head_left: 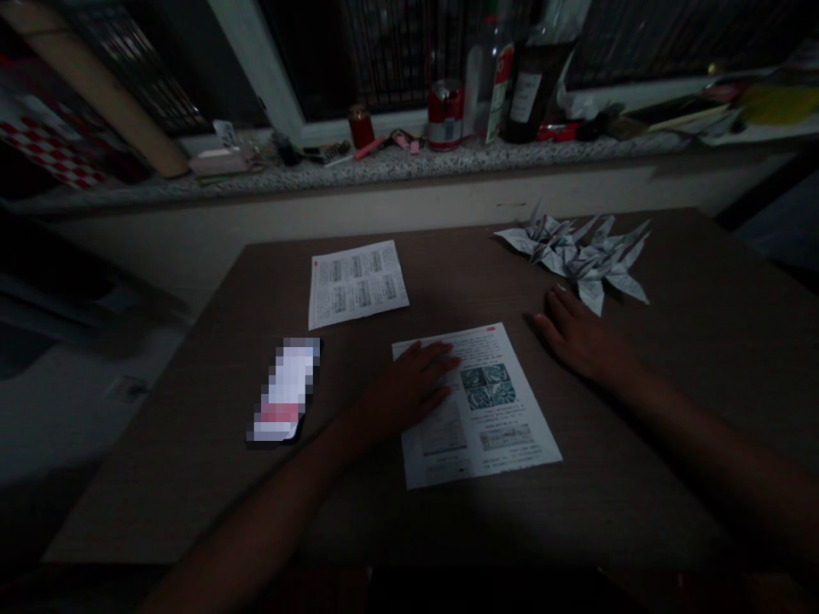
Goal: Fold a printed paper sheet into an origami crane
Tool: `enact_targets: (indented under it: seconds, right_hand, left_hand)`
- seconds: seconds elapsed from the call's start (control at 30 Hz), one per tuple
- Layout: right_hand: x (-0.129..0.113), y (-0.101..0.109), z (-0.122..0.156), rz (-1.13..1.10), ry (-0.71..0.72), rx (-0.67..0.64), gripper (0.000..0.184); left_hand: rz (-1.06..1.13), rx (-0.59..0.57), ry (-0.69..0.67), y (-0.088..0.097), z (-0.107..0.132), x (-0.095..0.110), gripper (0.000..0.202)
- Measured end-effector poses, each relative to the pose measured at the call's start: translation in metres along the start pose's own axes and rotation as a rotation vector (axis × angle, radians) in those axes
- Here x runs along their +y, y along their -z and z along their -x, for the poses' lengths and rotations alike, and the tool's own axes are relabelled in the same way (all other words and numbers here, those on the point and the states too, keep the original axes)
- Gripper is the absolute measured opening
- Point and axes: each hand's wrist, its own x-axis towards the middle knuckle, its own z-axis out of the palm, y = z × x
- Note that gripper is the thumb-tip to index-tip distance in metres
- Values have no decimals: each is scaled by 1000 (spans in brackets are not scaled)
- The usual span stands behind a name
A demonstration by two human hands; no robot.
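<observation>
Flat on the dark table lies a printed sheet of paper (505, 409) with small pictures and text. My left hand (409, 388) rests on its left part, fingers stretched out and holding nothing. To the right, my right hand (579, 337) lies on the tabletop, fingers extended and a little bent, apart from the sheet. Just beyond its fingertips sits a cluster of folded paper cranes (576, 247), made from printed paper. A second printed sheet (357, 283) lies farther back on the left.
A phone (285, 392) with a lit, blurred screen lies left of my left arm on the table (461, 273). Behind, a stone windowsill (358, 170) carries a red can (445, 115), a clear bottle (496, 85), a dark bottle (528, 94) and a small red jar (362, 126).
</observation>
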Motion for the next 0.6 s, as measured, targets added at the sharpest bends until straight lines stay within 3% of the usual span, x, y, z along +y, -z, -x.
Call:
enact_targets:
  seconds: [0.17,0.4,0.6]
  right_hand:
    - [-15,8,15,-127,93,-59,64]
    - [-42,8,33,-342,462,-190,54]
    - [-43,-4,39,-303,470,-141,50]
  left_hand:
    - [-20,-5,-15,-5,-5,-3,48]
    - [-95,3,-9,-7,-19,-9,45]
    - [-138,50,-6,-1,-18,11,39]
